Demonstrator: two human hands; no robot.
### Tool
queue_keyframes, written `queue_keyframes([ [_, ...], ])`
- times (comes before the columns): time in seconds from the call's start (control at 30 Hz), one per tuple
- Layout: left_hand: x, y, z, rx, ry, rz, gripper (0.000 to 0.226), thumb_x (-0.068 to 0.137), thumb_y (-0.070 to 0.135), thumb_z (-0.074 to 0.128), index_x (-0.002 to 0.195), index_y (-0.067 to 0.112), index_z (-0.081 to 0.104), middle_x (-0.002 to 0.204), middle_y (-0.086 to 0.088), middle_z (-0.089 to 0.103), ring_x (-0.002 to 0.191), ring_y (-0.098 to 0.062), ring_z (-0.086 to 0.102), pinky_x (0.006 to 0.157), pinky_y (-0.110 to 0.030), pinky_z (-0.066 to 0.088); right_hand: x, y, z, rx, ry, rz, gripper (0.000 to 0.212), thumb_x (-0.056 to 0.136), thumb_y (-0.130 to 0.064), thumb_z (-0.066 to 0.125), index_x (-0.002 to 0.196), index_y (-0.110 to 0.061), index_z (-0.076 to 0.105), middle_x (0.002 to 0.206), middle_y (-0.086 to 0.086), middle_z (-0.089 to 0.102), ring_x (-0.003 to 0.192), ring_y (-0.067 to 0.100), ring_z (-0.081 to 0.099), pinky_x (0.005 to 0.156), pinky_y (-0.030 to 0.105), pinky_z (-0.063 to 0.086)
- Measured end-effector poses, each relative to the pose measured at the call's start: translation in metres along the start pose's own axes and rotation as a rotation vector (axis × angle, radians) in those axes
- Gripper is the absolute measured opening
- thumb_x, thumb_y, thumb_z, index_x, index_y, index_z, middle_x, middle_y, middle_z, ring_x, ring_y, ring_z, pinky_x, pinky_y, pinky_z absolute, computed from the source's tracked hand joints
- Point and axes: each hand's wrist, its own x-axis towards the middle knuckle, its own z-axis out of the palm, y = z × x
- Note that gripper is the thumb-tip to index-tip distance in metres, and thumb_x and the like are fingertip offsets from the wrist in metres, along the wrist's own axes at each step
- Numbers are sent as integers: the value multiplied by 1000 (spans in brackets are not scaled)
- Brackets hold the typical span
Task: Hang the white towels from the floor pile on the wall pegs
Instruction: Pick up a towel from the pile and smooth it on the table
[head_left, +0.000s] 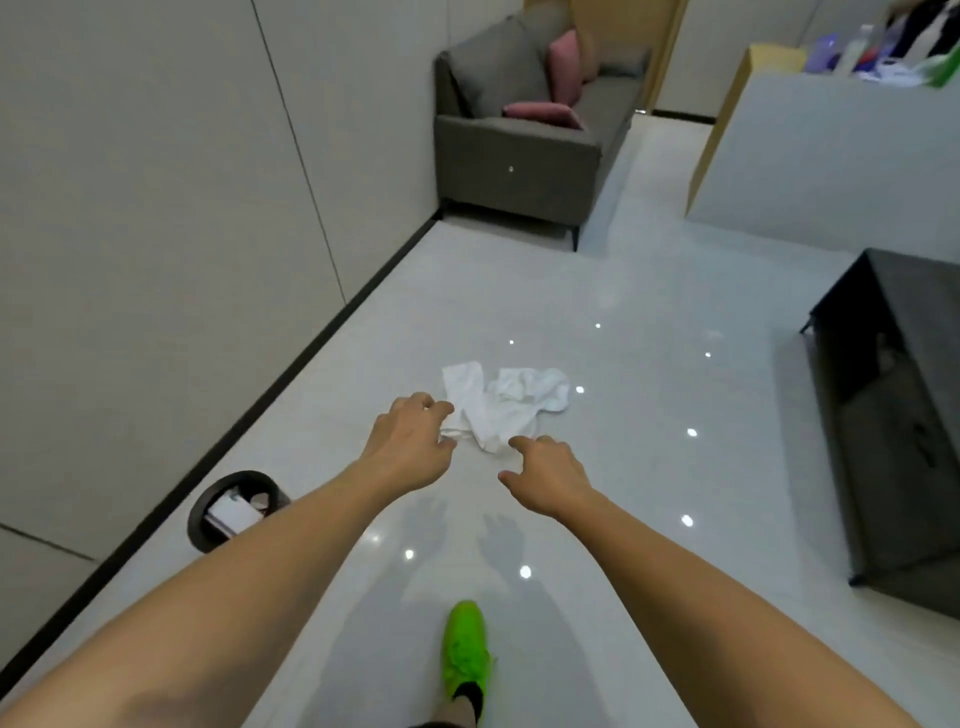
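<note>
A small pile of white towels (506, 402) lies crumpled on the glossy pale floor, mid-frame. My left hand (408, 441) hovers over the pile's left edge with fingers curled and apart, holding nothing. My right hand (545, 475) reaches out just below the pile's near corner, fingers spread and empty. Both arms are stretched forward and down. No wall pegs are in view.
A pale panelled wall (156, 234) with dark skirting runs along the left. A black waste bin (236, 509) stands beside it. A grey sofa (519, 145) with pink cushions sits at the back, a dark low table (898, 415) at right. My green shoe (465, 649) is below.
</note>
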Motion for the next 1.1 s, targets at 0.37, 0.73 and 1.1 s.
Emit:
queue_keyframes([
  [0.37,211,-4,63,-78,-350,10,52,93,35,52,143,22,43,146,-6,42,131,-28,37,102,-41,41,179,75,-25,162,-124,296,58,93,-41,57,145,-19,45,134,9,55,125,29,50,100,38,46],
  [0.73,432,-6,124,-90,-429,-78,48,94,32,54,139,16,48,132,-10,50,119,-30,46,95,-43,45,406,151,-31,259,-222,320,43,90,-31,60,128,-12,58,124,10,63,113,28,58,81,29,43],
  [1.1,649,-7,254,-229,-553,-320,46,94,29,55,138,15,50,137,-11,50,124,-27,47,100,-33,38,665,253,23,479,-334,478,31,87,-23,63,113,-9,68,111,7,68,108,27,61,77,25,38],
])
